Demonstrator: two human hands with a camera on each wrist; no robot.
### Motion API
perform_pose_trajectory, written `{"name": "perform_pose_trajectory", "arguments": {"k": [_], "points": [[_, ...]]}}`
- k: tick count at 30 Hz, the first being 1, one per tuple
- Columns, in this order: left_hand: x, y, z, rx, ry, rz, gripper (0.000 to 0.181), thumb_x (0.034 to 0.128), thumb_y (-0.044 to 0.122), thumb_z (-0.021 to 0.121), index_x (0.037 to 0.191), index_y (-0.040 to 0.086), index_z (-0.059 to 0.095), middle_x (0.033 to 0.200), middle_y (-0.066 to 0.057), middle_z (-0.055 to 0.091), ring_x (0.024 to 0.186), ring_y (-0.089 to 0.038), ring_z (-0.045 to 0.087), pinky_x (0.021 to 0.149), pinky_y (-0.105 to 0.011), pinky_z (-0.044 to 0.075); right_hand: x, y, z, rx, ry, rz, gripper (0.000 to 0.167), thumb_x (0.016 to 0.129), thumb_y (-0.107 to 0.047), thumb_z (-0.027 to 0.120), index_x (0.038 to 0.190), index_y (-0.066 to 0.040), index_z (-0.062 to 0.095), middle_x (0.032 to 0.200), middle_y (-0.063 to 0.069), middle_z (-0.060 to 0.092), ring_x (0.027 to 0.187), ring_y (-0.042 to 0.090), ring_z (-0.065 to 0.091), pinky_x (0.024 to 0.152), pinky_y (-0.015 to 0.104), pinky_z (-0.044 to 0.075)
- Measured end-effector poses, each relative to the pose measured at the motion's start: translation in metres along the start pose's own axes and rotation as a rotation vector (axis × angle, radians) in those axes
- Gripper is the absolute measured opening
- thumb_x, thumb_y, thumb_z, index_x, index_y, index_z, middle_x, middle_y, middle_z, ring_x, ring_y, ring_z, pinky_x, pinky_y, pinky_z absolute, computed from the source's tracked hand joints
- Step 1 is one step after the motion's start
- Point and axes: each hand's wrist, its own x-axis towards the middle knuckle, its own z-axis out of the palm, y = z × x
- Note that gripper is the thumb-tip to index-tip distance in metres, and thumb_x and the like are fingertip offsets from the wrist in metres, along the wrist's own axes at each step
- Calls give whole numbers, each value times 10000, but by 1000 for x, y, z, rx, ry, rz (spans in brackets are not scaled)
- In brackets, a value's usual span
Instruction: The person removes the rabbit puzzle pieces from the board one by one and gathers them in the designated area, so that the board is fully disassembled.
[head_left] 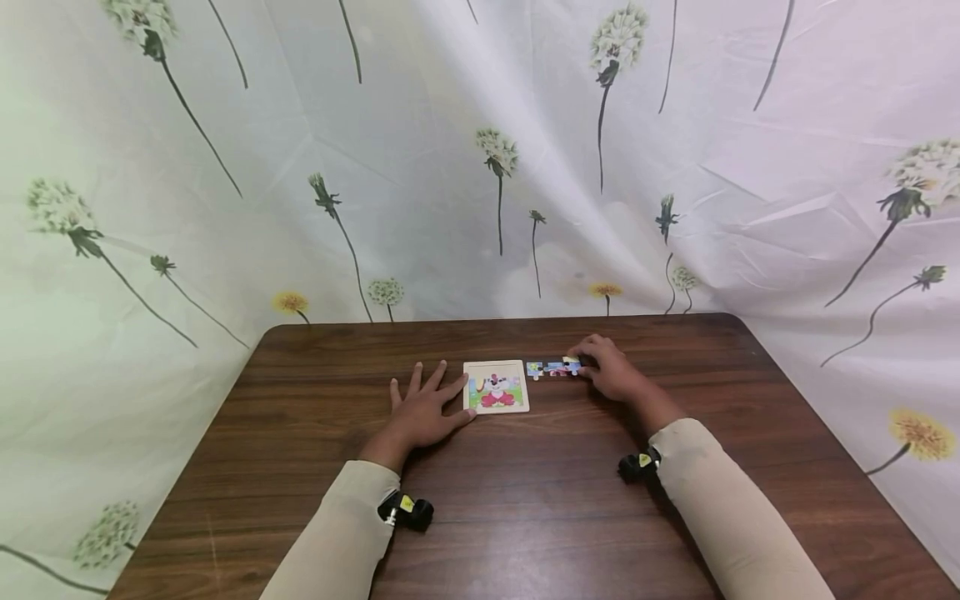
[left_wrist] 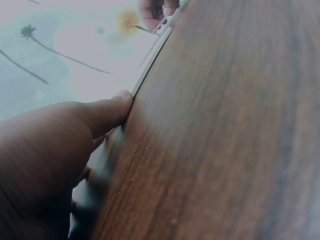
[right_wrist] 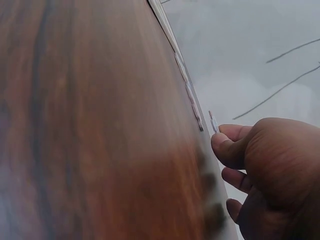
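Note:
A puzzle in a pale frame (head_left: pixel 497 387) lies on the table, its picture showing a figure in red. My left hand (head_left: pixel 427 414) lies flat with spread fingers, thumb and index finger touching the frame's left side; in the left wrist view the left hand's (left_wrist: pixel 55 145) thumb tip meets the frame's edge (left_wrist: pixel 150 62). Loose puzzle pieces (head_left: pixel 534 370) lie in a row right of the frame. At the row's right end my right hand (head_left: pixel 611 371) pinches a puzzle piece (right_wrist: pixel 214 121) between thumb and index finger, raised off the table in the right wrist view.
The brown wooden table (head_left: pixel 510 500) reaches back to a pale curtain (head_left: pixel 435 167) printed with dandelions. Each wrist bears a black strapped device, the left one (head_left: pixel 407 510) and the right one (head_left: pixel 639 466).

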Motion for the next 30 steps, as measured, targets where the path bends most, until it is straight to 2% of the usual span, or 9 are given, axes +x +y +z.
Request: {"name": "perform_pose_trajectory", "arguments": {"k": [6,14,22,30], "points": [[-1,1,0,2,8,4,735,1064,655,580,1707,343,405,1854,-115,162,1707,-512,-30,1262,-846,-67,-5,5,-3,37,-14,19,305,1052,28,672,1353,0,720,1352,242,597,1322,474,528,1125,660,467],[-2,2,-1,-3,6,5,729,1066,634,590,1707,339,405,1853,-121,160,1707,-512,-33,1264,-842,-68,-8,8,-5,39,-38,30,278,1062,12,668,1332,-17,726,1344,229,585,1292,453,535,1100,648,477],[0,0,0,-2,8,-5,744,1067,658,574,1717,358,373,1862,-92,122,1711,-484,-76,1269,-828,-97,-5,10,-8,68,-71,32,319,1069,33,633,1377,5,707,1365,247,566,1278,446,546,1076,630,485],[1,0,0,-3,7,-6,741,1064,660,577,1713,359,384,1861,-92,128,1711,-486,-77,1267,-831,-96,-5,15,-7,118,-39,26,277,1042,-70,735,1311,-5,750,1338,232,602,1285,438,582,1111,640,487]]}}
